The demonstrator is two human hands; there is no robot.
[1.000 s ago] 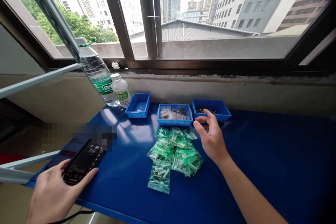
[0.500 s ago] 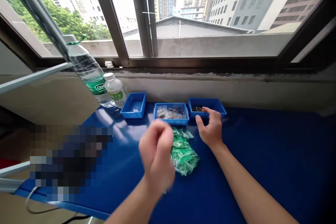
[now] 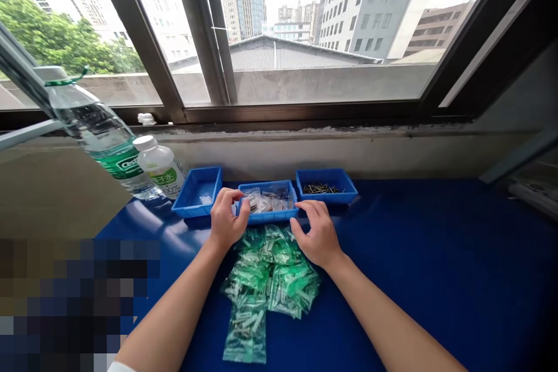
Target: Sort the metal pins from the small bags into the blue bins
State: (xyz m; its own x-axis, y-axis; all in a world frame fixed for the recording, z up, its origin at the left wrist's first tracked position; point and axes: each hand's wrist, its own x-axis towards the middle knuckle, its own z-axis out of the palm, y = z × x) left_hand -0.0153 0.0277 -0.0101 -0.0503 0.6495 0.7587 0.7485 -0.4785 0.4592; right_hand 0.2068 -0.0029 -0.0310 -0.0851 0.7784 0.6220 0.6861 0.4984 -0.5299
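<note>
Here the blue table (image 3: 436, 256) is being covered mid-front by green packets (image 3: 272, 273); behind them, the middle tray (image 3: 267, 216) is being gripped by left hand (image 3: 225, 222) and right hand (image 3: 318, 235), fingers curled on its corners.

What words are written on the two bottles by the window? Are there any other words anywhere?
"Cest": white letters on the green label of the big bottle; the rest of the word is cut off.
"00%": on the green label of the small bottle; the characters above it are too small to read.
The green bags and three blue trays show no readable words.
</note>
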